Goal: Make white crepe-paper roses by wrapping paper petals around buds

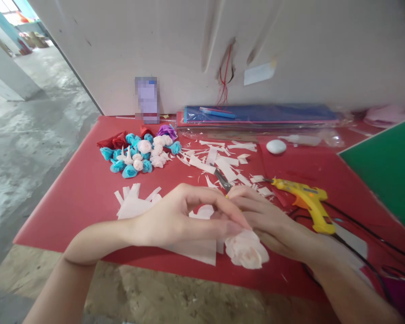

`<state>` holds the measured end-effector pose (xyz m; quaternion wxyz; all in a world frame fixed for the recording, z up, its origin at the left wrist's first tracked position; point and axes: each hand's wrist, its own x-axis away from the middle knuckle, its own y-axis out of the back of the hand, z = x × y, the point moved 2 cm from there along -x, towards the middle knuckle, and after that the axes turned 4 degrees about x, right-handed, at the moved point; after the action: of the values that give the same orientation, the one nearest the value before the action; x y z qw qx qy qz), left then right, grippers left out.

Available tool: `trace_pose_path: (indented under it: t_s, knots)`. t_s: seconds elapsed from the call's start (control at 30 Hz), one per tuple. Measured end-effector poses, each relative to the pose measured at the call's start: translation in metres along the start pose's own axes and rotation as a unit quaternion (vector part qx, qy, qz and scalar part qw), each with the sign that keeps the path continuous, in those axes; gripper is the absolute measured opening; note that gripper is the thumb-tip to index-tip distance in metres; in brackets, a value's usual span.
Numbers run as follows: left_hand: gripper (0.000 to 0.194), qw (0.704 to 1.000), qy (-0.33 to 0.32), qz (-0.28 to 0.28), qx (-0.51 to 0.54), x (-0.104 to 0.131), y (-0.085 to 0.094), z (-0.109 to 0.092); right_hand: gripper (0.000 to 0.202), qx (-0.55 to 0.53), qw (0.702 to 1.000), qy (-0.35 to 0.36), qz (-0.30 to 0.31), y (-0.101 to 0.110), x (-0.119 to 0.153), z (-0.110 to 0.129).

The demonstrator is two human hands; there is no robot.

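Note:
A white paper rose is pinched between the thumb and fingers of my left hand, its bloom facing me above the table's front edge. My right hand is just behind it, its curled fingers at the handle end of a pair of scissors. The blades point away to the left among paper strips, and bits of yellow handle show by the fingers; most of the grip is hidden. Under my left hand lie white paper sheets. Right of my right hand, a yellow glue gun rests with its nozzle pointing left.
Blue, white, red and purple paper flowers cluster at the back left. White scraps spread over the red tabletop. A white egg-shaped object, wrapped blue sheets and a phone stand near the wall. A green board is at right.

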<state>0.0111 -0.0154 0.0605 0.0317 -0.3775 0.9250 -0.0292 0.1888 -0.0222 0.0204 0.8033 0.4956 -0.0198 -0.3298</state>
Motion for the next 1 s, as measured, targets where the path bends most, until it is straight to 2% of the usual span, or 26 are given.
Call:
trace_pose_path:
  t_s: [0.23, 0.43, 0.7, 0.77, 0.83, 0.9, 1.0]
  knots:
    - [0.009, 1.000, -0.006, -0.020, -0.008, 0.002, -0.001, 0.003, 0.034, 0.023, 0.999, 0.018, 0.012, 0.003, -0.003, 0.004]
    - [0.011, 0.998, -0.020, -0.033, -0.048, 0.002, -0.002, 0.002, 0.032, 0.072, 0.997, 0.034, -0.017, 0.004, -0.001, 0.007]
    - [0.015, 0.998, -0.002, 0.017, -0.052, 0.007, -0.002, 0.001, 0.028, 0.141, 0.983, 0.073, -0.091, 0.006, -0.003, 0.011]
    - [0.013, 0.998, -0.032, 0.004, -0.061, 0.008, -0.003, 0.000, 0.025, 0.173, 0.975, 0.074, -0.117, 0.006, -0.003, 0.011]
    - [0.010, 0.991, -0.093, -0.034, -0.085, 0.008, -0.002, -0.002, 0.022, 0.217, 0.960, 0.074, -0.161, 0.007, -0.003, 0.012]
    - [0.007, 0.976, -0.168, -0.070, -0.122, 0.007, -0.002, -0.005, 0.022, 0.267, 0.938, 0.075, -0.209, 0.010, -0.003, 0.014]
    - [0.006, 0.943, -0.254, -0.089, -0.198, 0.007, -0.004, -0.009, 0.022, 0.313, 0.915, 0.074, -0.242, 0.014, -0.005, 0.016]
